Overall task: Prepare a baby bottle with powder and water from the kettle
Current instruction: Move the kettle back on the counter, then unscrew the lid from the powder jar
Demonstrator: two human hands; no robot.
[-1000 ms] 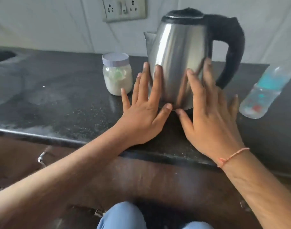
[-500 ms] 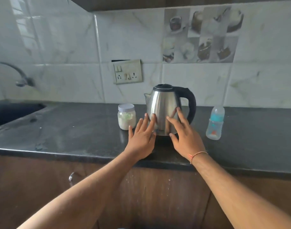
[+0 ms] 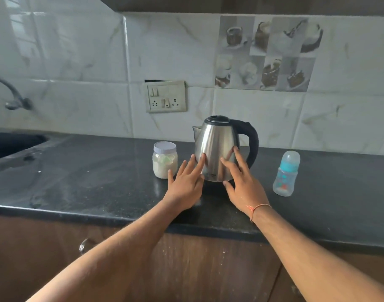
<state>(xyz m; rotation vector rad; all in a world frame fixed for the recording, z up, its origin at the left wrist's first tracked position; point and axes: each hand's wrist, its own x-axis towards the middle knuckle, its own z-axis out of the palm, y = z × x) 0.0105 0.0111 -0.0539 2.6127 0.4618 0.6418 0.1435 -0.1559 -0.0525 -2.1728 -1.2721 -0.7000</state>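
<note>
A steel kettle (image 3: 217, 144) with a black lid and handle stands on the dark counter (image 3: 88, 182), its spout to the left. My left hand (image 3: 186, 184) lies with straight fingers against the kettle's lower left side. My right hand (image 3: 243, 182) touches the lower right side with spread, straight fingers. A clear jar of white powder (image 3: 164, 160) with a pale lid stands just left of the kettle. A capped baby bottle (image 3: 286, 173) with a blue collar stands upright to the right.
A sink (image 3: 10, 144) is set into the counter at far left, with a tap (image 3: 10, 92) above it. A switch and socket plate (image 3: 166, 97) sits on the tiled wall behind the kettle. Wooden cabinet fronts (image 3: 208, 269) run below the counter edge.
The view has pulled back and up from a close look at the kettle to the whole counter and wall. Both hands stay flat against the kettle's sides.
</note>
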